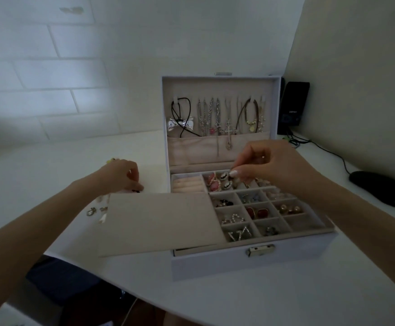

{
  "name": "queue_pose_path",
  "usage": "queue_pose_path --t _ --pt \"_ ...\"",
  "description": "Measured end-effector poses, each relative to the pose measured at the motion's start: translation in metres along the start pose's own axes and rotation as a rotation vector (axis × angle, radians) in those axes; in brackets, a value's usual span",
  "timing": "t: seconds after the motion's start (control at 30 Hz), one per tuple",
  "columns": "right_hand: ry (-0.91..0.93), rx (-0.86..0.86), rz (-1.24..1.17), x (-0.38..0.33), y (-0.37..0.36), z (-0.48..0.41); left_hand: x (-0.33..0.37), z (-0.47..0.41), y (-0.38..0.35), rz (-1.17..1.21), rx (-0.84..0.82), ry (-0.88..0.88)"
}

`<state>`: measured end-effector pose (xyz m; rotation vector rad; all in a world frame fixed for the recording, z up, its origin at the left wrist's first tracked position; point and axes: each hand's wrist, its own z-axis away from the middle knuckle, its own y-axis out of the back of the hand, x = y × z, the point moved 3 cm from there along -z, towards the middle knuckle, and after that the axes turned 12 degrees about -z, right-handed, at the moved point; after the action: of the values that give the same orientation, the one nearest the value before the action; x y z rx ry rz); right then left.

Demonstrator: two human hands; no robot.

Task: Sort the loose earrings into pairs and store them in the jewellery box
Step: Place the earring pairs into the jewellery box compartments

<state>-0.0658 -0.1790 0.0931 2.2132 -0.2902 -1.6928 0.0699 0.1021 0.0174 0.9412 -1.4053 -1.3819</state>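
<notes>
An oval earring [225,176] is pinched in the right grip [262,161], its twin [227,184] set just below it in a back compartment of the jewellery box [215,262], while the loose earrings [97,209] on the desk [215,302] are found beside the curled left grip [121,175], whose hold cannot be told.

Tabletop [215,300]: white, smooth, front edge curved.
- Jewellery box [238,262]: pale, centre-right, lid standing open, metal clasp on front wall.
- Loose earrings [96,211]: small cluster just left of box, silver and pale pieces.
- Small yellowish item [110,160]: further back on left, too small to identify.
- Mouse [380,191]: black, far right.
- Speaker [294,103]: black, upright, back right corner behind box.
- Cable [328,150]: black, running from speaker area to mouse.
</notes>
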Motion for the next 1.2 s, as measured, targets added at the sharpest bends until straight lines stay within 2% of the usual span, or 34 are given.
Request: queue_pose_path --t 0.1,0.23,0.3,0.37,0.43,0.6,0.7,0.83,1.0,1.2 --pt "-0.051 0.002 0.116 0.007 0.024 0.016 0.000 0.005 0.014 0.097 0.098 0.019" --pt "-0.168 0.042 0.179 0.019 0.054 0.038 0.024 0.032 0.070 0.176 0.425 0.012" --pt "-0.207 0.046 0.196 0.023 0.063 0.049 0.049 0.051 0.094 0.191 0.531 -0.061" --pt "-0.229 0.037 0.190 0.026 0.065 0.058 0.082 0.068 0.105 0.192 0.569 -0.164" --pt "-0.231 0.030 0.163 0.027 0.064 0.064 0.119 0.081 0.104 0.196 0.509 -0.265" --pt "-0.194 0.020 0.103 0.028 0.060 0.072 0.185 0.089 0.074 0.418 0.083 -0.428" --pt "-0.176 0.025 0.062 0.032 0.059 0.076 0.208 0.086 0.060 0.530 -0.018 -0.487" --pt "-0.122 0.025 0.122 0.035 0.056 0.080 0.228 0.082 0.051 0.510 -0.002 -0.524" --pt "-0.023 0.042 0.563 0.036 0.055 0.082 0.238 0.078 0.043 0.506 0.062 -0.535" --pt "-0.055 0.046 0.674 0.035 0.055 0.079 0.246 0.074 0.039 0.537 0.078 -0.575"
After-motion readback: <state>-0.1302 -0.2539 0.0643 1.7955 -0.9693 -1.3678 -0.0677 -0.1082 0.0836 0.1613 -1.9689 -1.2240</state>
